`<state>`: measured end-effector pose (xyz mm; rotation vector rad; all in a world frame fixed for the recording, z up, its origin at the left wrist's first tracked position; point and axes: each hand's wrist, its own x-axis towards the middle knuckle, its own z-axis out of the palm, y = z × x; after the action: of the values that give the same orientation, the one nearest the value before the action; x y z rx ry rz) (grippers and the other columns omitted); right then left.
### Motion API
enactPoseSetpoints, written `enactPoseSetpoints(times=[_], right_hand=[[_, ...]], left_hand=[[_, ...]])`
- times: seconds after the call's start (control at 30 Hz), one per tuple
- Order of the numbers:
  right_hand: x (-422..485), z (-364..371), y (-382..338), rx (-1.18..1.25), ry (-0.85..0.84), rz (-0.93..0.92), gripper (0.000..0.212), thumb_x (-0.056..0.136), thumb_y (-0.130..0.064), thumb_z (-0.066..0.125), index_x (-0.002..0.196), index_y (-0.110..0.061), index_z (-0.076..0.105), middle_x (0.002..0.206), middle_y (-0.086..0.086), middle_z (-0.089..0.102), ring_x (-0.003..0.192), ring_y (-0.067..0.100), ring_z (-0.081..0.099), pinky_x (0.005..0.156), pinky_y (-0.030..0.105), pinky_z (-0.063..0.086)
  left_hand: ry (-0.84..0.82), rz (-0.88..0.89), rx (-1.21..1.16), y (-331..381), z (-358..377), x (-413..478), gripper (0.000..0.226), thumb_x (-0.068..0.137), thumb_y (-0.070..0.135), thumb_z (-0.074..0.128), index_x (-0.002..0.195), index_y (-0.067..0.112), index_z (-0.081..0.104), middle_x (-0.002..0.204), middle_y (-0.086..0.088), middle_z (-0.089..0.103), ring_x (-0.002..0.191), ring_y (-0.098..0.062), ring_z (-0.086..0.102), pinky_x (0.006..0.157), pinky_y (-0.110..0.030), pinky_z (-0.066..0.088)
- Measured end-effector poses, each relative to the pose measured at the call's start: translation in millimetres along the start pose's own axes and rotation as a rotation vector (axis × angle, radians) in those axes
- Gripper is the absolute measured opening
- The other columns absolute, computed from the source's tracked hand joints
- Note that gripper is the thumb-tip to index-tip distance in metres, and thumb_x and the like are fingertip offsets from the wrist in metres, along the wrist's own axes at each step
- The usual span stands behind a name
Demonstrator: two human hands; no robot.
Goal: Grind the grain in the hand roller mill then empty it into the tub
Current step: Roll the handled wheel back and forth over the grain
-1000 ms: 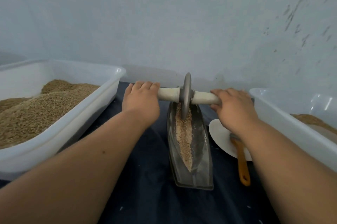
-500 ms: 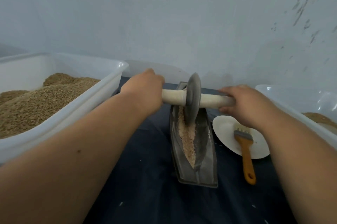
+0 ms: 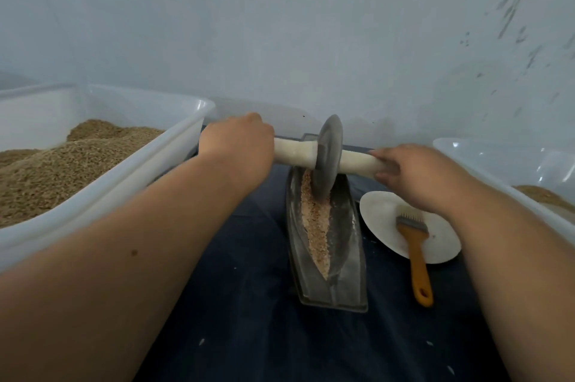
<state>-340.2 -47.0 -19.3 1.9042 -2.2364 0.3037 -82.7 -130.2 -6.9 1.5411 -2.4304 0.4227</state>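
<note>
The hand roller mill [image 3: 343, 260] sits mid-way across the dark blue cloth [image 3: 242, 319]. Its narrow, boat-shaped metal trough [image 3: 348, 226] points away from the person toward the wall [image 3: 311, 39]. One grey wheel [image 3: 326, 154] stands on edge in the trough's far half. A strip of pale crushed grain [image 3: 315, 226] lies along the groove, from under the wheel to the near tip. A white handle [image 3: 295, 149] runs through the wheel's centre. The left hand [image 3: 238, 145] is curled round its left end and the right hand [image 3: 417, 176] round its right end.

Two translucent white tubs flank the mill. The left tub [image 3: 186, 120] holds a high heap of whole grain [image 3: 62, 170]. The right tub [image 3: 485, 176], partly out of view, holds a much lower layer of brown grain.

Between the trough and the right tub lies one white dish [image 3: 441, 244] with one orange-handled brush [image 3: 417, 260] across it. The brush's bristles point toward the wall, and its handle overhangs the dish's near rim onto the cloth.

The trough's far end is near the wall. The dish lies just beside the trough's right edge, and the left tub's corner is just beside the left hand. The widest stretches of cloth lie between the trough and the left tub, and on the trough's near side.
</note>
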Motion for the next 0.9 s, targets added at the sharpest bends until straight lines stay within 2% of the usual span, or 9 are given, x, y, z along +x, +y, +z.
enactPoseSetpoints(times=[0.07, 0.13, 0.23, 0.33, 0.47, 0.6, 0.7, 0.77, 0.9], right_hand=[[-5.2, -18.0, -5.4, -0.02, -0.09, -0.039, 0.035, 0.091, -0.037, 0.066, 0.126, -0.04, 0.062, 0.104, -0.01, 0.063, 0.097, 0.016, 0.057, 0.079, 0.032, 0.044], [-11.9, -34.6, -11.6, -0.05, -0.198, -0.064, 0.03, 0.086, -0.039, 0.072, 0.115, -0.043, 0.065, 0.093, -0.016, 0.063, 0.085, 0.007, 0.058, 0.07, 0.028, 0.045], [-19.7, -48.9, -19.3, -0.08, -0.332, -0.076, 0.029, 0.082, -0.041, 0.076, 0.108, -0.045, 0.066, 0.086, -0.017, 0.065, 0.077, 0.001, 0.057, 0.065, 0.025, 0.044], [-19.2, -47.9, -22.8, -0.116, -0.332, -0.07, 0.033, 0.086, -0.038, 0.072, 0.118, -0.044, 0.065, 0.093, -0.014, 0.068, 0.083, 0.007, 0.061, 0.074, 0.031, 0.051], [-8.0, -19.8, -18.5, -0.104, -0.135, -0.003, 0.056, 0.093, -0.029, 0.066, 0.144, -0.038, 0.047, 0.129, 0.0, 0.063, 0.113, 0.023, 0.058, 0.083, 0.031, 0.043], [2.5, 9.6, -11.5, 0.05, 0.166, 0.038, 0.042, 0.096, -0.024, 0.061, 0.137, -0.03, 0.054, 0.122, 0.009, 0.061, 0.108, 0.03, 0.057, 0.085, 0.038, 0.044], [2.1, 14.6, -12.7, 0.061, 0.255, -0.024, 0.042, 0.096, -0.023, 0.062, 0.138, -0.022, 0.057, 0.125, 0.01, 0.061, 0.113, 0.032, 0.054, 0.093, 0.039, 0.042], [1.1, 4.7, -15.6, 0.032, 0.222, -0.042, 0.041, 0.094, -0.025, 0.065, 0.135, -0.025, 0.06, 0.12, 0.008, 0.063, 0.111, 0.031, 0.055, 0.09, 0.038, 0.042], [-8.5, -33.3, -24.2, -0.146, -0.046, -0.037, 0.033, 0.085, -0.037, 0.071, 0.117, -0.043, 0.065, 0.09, -0.013, 0.06, 0.086, 0.014, 0.055, 0.068, 0.031, 0.041]], left_hand=[[-0.132, -0.012, 0.044, 0.4, -13.3, -2.3, 0.022, 0.089, 0.034, 0.067, 0.105, 0.019, 0.062, 0.088, 0.003, 0.047, 0.089, -0.024, 0.059, 0.071, -0.035, 0.044], [-0.223, -0.008, 0.131, 2.0, -23.7, -5.9, 0.027, 0.081, 0.041, 0.075, 0.084, 0.021, 0.056, 0.075, 0.005, 0.047, 0.067, -0.015, 0.051, 0.058, -0.03, 0.038], [-0.303, 0.047, 0.271, 3.6, -33.2, -12.8, 0.043, 0.074, 0.052, 0.078, 0.07, 0.024, 0.047, 0.074, 0.006, 0.052, 0.06, -0.012, 0.046, 0.047, -0.028, 0.03], [-0.275, 0.044, 0.239, -2.6, -34.8, -12.2, 0.037, 0.07, 0.057, 0.08, 0.08, 0.026, 0.061, 0.076, 0.007, 0.057, 0.065, -0.012, 0.051, 0.048, -0.026, 0.03], [-0.188, -0.007, 0.009, -8.8, -21.6, -0.7, 0.033, 0.074, 0.046, 0.079, 0.1, 0.027, 0.069, 0.086, 0.004, 0.061, 0.081, -0.019, 0.06, 0.058, -0.031, 0.04], [-0.041, -0.029, -0.121, -8.2, 8.9, 6.5, 0.022, 0.094, 0.024, 0.058, 0.116, 0.021, 0.06, 0.109, -0.006, 0.06, 0.103, -0.03, 0.059, 0.08, -0.04, 0.048], [-0.047, -0.029, -0.138, -8.2, 22.8, 5.1, 0.022, 0.097, 0.02, 0.053, 0.119, 0.017, 0.055, 0.115, -0.007, 0.059, 0.108, -0.03, 0.058, 0.084, -0.041, 0.047], [-0.117, -0.027, -0.08, -9.1, 20.6, 5.3, 0.022, 0.096, 0.024, 0.057, 0.116, 0.016, 0.058, 0.104, -0.005, 0.059, 0.103, -0.027, 0.06, 0.081, -0.038, 0.048], [-0.223, 0.044, 0.033, -8.4, -11.9, -1.6, 0.029, 0.087, 0.041, 0.068, 0.107, 0.021, 0.062, 0.083, 0.003, 0.05, 0.087, -0.023, 0.057, 0.068, -0.033, 0.043]])
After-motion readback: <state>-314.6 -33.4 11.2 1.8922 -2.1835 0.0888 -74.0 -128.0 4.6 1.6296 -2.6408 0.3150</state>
